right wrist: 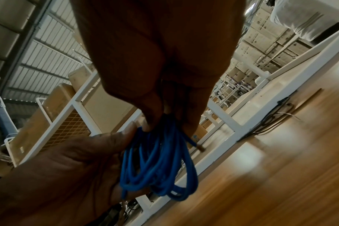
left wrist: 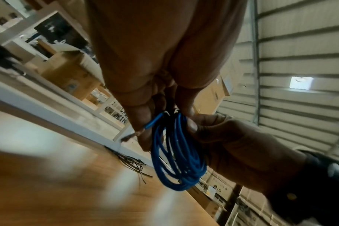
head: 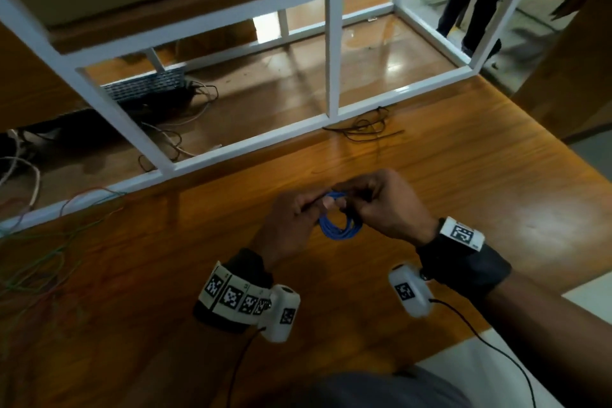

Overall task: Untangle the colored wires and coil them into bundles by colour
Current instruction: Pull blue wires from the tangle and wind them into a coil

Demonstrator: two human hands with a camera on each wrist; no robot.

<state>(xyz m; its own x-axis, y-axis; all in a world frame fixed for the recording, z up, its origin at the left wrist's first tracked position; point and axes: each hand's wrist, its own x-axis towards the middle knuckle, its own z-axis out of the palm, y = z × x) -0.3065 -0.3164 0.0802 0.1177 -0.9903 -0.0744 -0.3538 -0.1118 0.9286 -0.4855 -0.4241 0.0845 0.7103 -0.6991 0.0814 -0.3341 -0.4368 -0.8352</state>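
Note:
A coil of blue wire hangs between both hands above the wooden table. My left hand pinches the top of the coil from the left, and a stripped wire end sticks out past its fingers. My right hand pinches the same coil from the right, fingers curled round its top. A black wire bundle lies at the table's far edge. Loose green and red wires sprawl at the left.
A white metal frame runs along the table's far edge, with a lower shelf holding cables behind it. A person's legs stand at the far right. The table drops off at the near right corner.

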